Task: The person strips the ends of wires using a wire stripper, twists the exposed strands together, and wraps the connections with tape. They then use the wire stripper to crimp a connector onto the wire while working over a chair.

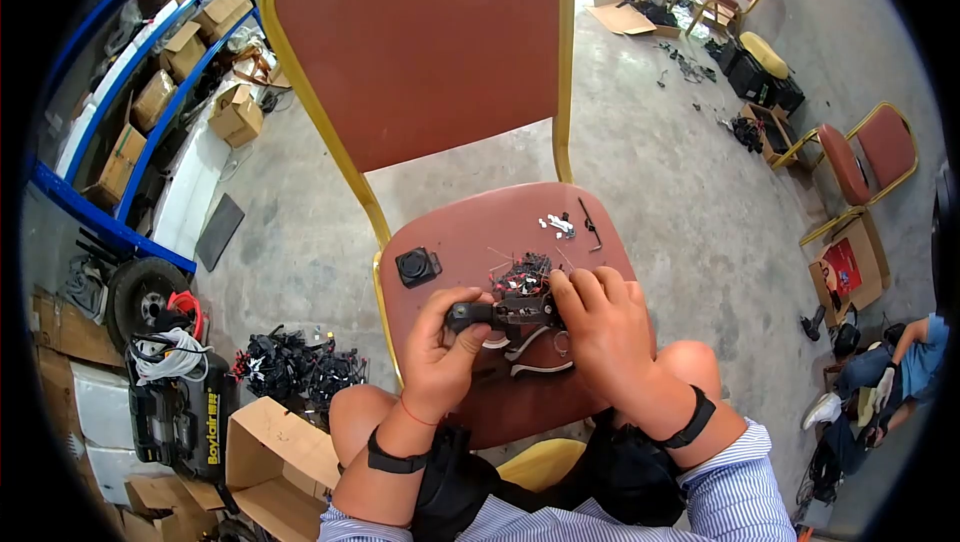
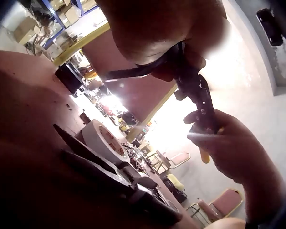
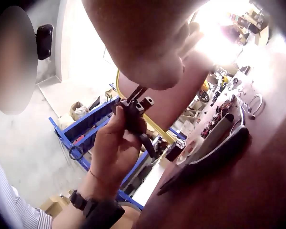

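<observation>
My left hand grips a black plastic part above the red chair seat, thumb and fingers round its left end. At the part's other end, my right hand pinches a thin tool, mostly hidden by the fingers. Its narrow metal shaft meets the black part in the right wrist view, and a bit of yellow shows below that hand in the left wrist view. Just beyond the hands lies a pile of small black and red parts. Beneath them are a dark-bladed cutting tool and a white tape roll.
A black square case sits at the seat's left, with white bits and an L-shaped hex key at the far right. The chair back rises behind. A heap of black parts and an open carton are on the floor.
</observation>
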